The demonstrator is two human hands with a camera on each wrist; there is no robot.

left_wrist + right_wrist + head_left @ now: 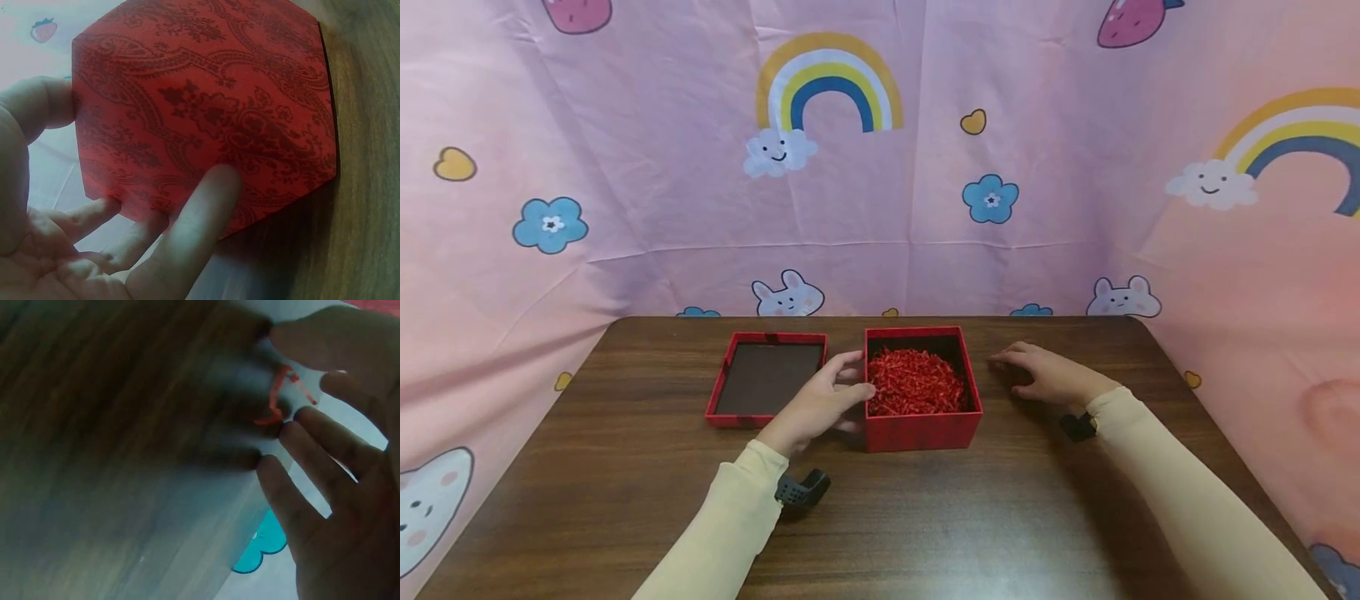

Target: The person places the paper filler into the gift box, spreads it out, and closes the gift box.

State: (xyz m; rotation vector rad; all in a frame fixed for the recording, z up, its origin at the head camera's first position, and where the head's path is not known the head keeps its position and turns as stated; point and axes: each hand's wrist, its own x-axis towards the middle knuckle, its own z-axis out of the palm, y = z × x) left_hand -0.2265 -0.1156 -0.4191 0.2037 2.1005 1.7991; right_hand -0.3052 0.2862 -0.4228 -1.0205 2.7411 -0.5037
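Observation:
A red patterned box (921,432), without its lid, holds a heap of red shredded paper (916,382). At its left wall my left hand (820,400) holds it, the thumb (47,103) over the rim and a finger (206,206) against the red patterned side (219,112). To the right of the box, my right hand (1045,372) reaches down to the tabletop with its fingers spread. Close to those fingertips, a loose strand of red paper (274,403) shows in the right wrist view, with a gap between it and the thumb.
The box lid (767,379) lies upturned to the left of the box, its dark inside facing up. Both stand on a brown wooden table (925,517). A pink cloth (700,192) with rainbows and flowers hangs behind and at both sides.

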